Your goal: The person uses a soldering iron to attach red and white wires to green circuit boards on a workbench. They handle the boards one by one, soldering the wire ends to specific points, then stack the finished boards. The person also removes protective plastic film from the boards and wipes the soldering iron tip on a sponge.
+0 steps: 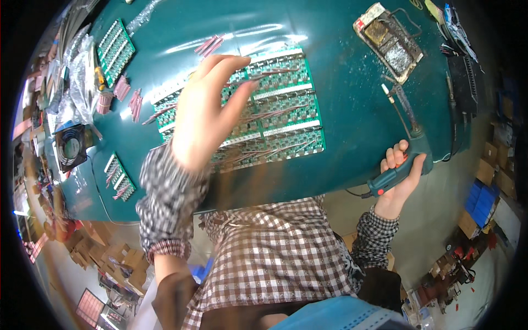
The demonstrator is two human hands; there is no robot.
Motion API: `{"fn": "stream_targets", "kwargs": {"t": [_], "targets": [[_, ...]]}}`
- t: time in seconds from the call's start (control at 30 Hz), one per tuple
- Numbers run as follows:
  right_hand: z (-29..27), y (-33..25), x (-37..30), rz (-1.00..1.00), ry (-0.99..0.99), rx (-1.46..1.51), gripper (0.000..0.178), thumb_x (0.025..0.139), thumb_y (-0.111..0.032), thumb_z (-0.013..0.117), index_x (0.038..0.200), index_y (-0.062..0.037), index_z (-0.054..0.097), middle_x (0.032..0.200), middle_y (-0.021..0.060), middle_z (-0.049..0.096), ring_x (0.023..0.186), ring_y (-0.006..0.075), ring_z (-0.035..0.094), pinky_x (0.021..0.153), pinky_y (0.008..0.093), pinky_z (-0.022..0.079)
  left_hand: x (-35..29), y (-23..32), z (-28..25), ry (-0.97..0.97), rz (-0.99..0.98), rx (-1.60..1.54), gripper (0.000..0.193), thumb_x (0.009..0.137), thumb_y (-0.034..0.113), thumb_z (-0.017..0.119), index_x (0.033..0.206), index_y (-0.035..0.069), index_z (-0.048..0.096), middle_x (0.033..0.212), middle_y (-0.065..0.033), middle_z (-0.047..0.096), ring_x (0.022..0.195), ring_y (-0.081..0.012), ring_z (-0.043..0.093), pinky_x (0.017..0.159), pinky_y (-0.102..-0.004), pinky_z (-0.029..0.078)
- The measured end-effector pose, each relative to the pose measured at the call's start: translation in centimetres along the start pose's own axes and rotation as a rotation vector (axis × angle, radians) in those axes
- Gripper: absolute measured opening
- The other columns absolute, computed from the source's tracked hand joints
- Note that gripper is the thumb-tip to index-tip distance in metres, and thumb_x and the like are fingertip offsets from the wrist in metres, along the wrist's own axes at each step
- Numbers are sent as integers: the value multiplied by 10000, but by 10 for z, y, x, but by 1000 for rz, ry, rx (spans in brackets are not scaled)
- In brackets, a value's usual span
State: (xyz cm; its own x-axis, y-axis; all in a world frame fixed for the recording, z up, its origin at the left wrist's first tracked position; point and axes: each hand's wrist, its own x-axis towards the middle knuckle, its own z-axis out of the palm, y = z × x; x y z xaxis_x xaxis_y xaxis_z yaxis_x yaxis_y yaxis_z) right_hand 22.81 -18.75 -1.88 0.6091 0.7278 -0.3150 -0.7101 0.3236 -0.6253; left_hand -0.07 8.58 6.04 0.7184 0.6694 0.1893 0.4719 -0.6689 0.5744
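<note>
Gripping the soldering gun in your right hand, you have your fingers wrapped round its green handle, its front end pointing away from you, well apart from the circuit boards and just below the grimy metal tray. Your left hand is over the boards, thumb and forefinger spread apart with no wire clearly between them; whether a fingertip touches anything there, you can't tell from this angle.

The boards lie together as one block on the green desk, in front of you and left of the soldering gun. Wires lie across several of their rows, so you look well into the job, though your hand hides part of the block and the joints are too small to judge as soldered or not.

Some is probably left: a loose bunch of wires sits beyond the block, with more bundles to its left. The small board near your left sleeve carries wires, while the far-left board shows none that you can make out.
</note>
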Motion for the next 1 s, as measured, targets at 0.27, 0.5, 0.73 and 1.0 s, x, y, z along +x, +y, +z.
{"fn": "stream_targets", "kwargs": {"t": [0.27,0.5,0.73,1.0], "targets": [[-2,3,3,-9,-33,8,478,938,-496,486,1052,-31,480,747,-2,478,696,118,494,605,269,481,58,-41,47,-197,23,124,498,655,379,811,956,22,637,886,-121,588,830,-257,598,745,-346,496],[-3,2,3,-24,5,95,454,932,-485,507,1031,-42,483,746,5,490,705,128,504,626,272,486,77,-46,38,-347,64,-209,444,680,326,806,953,36,611,865,-86,555,779,-161,558,705,-279,474],[5,-5,12,-31,71,173,434,920,-481,539,1008,-57,510,733,-7,506,683,110,515,613,257,495,69,-17,-10,-148,-399,-1041,313,804,102,719,1044,13,539,934,-57,643,817,-98,603,745,-229,471],[20,-29,52,-102,192,86,404,904,-423,595,970,-24,585,711,17,586,638,118,591,602,248,539,-16,3,-58,234,-474,-1449,348,856,34,632,1166,3,476,967,-60,651,843,-107,623,745,-237,512]]}}
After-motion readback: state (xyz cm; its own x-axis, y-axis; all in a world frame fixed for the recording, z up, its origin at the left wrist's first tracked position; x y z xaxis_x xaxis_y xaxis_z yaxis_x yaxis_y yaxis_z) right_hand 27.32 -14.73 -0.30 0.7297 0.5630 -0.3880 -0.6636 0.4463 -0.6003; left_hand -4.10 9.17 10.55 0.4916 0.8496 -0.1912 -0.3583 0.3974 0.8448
